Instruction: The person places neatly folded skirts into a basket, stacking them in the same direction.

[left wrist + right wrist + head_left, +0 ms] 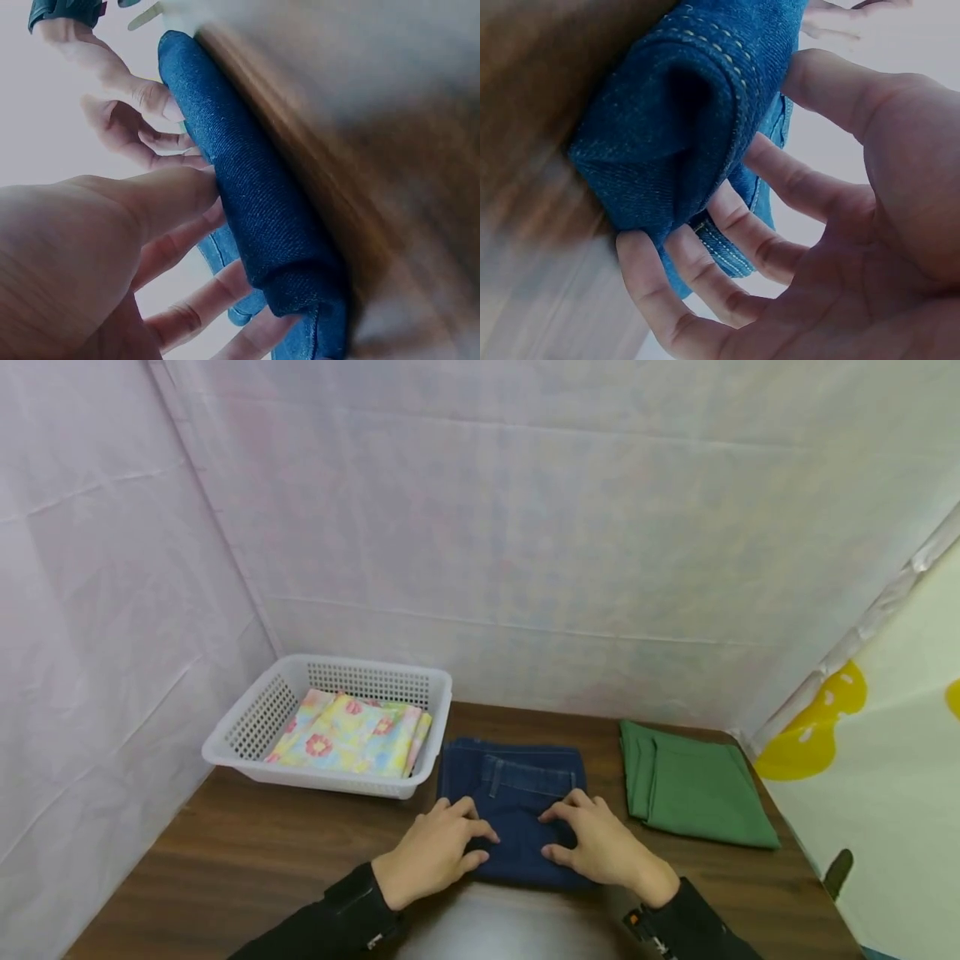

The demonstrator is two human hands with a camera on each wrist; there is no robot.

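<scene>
Though apart, both hands (435, 853) (602, 843) palm-down on denim (517, 837).

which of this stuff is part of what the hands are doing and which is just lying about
In the job:
jeans, folded on the table
left hand, touching the jeans
right hand, touching them too

Probably just lying about, untouched now:
basket
floral cloth, in the basket
green cloth, right of the jeans
</scene>
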